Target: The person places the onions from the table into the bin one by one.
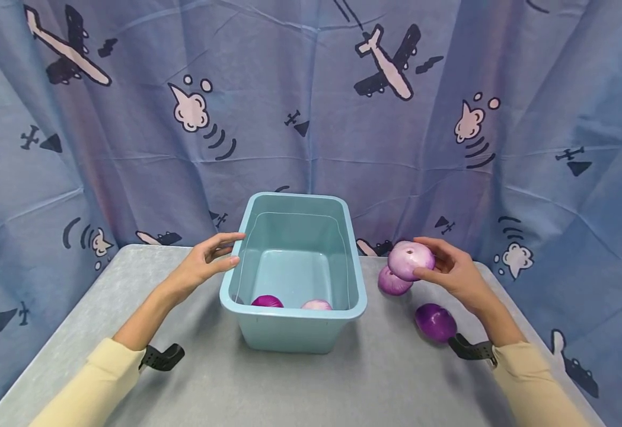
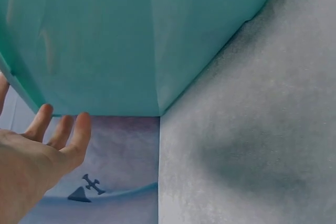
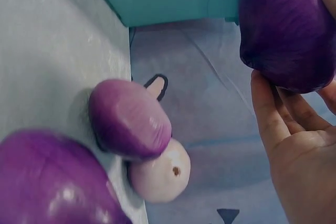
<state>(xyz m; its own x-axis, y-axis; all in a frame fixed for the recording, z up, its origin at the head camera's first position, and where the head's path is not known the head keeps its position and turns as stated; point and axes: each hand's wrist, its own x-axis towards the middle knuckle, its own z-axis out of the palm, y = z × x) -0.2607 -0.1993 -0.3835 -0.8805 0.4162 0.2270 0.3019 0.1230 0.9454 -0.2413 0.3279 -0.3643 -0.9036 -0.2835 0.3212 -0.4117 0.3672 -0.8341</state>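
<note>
My right hand holds a red onion above the table, thumb on the near side and fingers behind. In the right wrist view this onion looks dark purple. Below it lie a purple onion and a darker one; the right wrist view also shows a pale onion against the purple one. At the left rim of a blue plastic bin, my left hand has its fingers loosely extended. Whether they touch the rim, I cannot tell. Inside the bin, a magenta onion and a pale onion are partly hidden by the front wall.
The grey table carries the bin near its middle, with the loose onions on the right. A blue curtain printed with planes hangs right behind the table's back edge. Each wrist wears a black strap.
</note>
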